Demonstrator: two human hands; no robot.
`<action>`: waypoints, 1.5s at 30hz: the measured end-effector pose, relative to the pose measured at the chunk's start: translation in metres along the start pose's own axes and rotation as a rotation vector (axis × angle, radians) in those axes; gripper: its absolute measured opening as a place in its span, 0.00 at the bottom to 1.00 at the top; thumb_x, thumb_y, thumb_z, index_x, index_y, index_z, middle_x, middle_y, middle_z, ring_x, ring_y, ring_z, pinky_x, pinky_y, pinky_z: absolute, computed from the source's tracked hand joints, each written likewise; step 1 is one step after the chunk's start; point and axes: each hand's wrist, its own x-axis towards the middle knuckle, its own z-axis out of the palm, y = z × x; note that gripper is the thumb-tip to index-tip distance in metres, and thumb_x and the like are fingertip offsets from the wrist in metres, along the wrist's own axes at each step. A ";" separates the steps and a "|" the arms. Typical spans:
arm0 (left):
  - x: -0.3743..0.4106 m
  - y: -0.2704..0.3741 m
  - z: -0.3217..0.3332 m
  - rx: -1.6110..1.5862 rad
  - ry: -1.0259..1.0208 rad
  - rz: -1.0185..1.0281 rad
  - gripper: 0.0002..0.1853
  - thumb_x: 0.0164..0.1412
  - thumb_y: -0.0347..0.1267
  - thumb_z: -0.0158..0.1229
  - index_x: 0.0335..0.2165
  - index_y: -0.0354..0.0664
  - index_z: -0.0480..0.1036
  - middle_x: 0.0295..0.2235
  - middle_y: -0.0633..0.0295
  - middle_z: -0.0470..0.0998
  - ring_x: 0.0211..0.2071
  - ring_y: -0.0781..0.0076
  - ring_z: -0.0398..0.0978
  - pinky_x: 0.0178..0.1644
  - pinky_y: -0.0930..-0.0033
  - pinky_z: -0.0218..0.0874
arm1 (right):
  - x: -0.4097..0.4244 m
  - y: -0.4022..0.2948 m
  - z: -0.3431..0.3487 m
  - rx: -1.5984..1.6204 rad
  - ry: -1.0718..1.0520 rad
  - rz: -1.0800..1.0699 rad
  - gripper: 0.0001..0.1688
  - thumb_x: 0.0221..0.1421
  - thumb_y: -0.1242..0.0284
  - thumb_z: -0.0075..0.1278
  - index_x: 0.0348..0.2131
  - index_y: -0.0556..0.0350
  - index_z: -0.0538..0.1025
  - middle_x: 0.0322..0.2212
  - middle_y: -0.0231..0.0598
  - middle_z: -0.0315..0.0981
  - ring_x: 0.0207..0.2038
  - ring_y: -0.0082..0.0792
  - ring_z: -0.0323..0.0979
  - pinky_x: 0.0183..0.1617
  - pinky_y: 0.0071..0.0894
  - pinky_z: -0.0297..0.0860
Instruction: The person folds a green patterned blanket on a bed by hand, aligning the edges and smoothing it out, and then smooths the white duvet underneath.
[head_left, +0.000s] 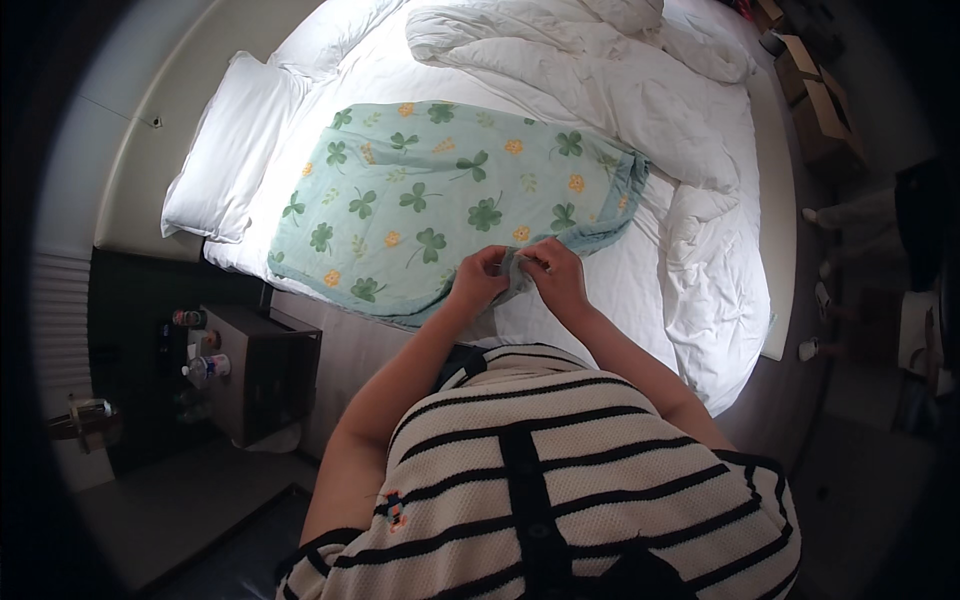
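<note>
A light green fabric cover (405, 196) with clover leaves and orange flowers lies spread over the white bed sheet (622, 281). My left hand (478, 283) pinches its near edge between thumb and fingers. Close beside it, my right hand (556, 271) grips the same edge, with a short gathered stretch of cloth between the two hands. Both hands are just above the bed's near side. The cover's right end is folded and bunched, showing a darker blue-green border. What lies under the cover is hidden.
A crumpled white duvet (585, 82) covers the far and right parts of the bed. White pillows (232, 150) lie at the left by the headboard (150, 142). A nightstand (259, 367) with a bottle (210, 366) stands left. Cardboard boxes (821, 112) and people's legs (855, 217) are at the right.
</note>
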 end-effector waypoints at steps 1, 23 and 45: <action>-0.001 0.001 0.002 -0.009 -0.006 -0.004 0.18 0.44 0.18 0.51 0.39 0.33 0.68 0.33 0.64 0.73 0.34 0.79 0.70 0.39 0.79 0.61 | 0.000 0.001 0.000 -0.001 0.003 0.007 0.07 0.38 0.78 0.51 0.25 0.54 0.74 0.21 0.37 0.66 0.25 0.38 0.67 0.28 0.30 0.63; 0.003 0.010 -0.002 -0.225 0.117 -0.104 0.16 0.44 0.18 0.47 0.36 0.32 0.70 0.30 0.64 0.74 0.30 0.80 0.71 0.35 0.80 0.62 | -0.002 0.011 0.007 0.102 0.038 0.079 0.09 0.42 0.81 0.50 0.29 0.59 0.72 0.25 0.39 0.69 0.27 0.32 0.69 0.31 0.25 0.65; -0.013 0.046 0.031 0.402 -0.044 0.526 0.26 0.39 0.24 0.59 0.42 0.40 0.64 0.33 0.56 0.71 0.38 0.59 0.69 0.42 0.66 0.60 | -0.005 -0.023 -0.053 0.297 -0.144 0.448 0.15 0.41 0.80 0.52 0.34 0.61 0.70 0.22 0.34 0.70 0.20 0.22 0.67 0.21 0.19 0.66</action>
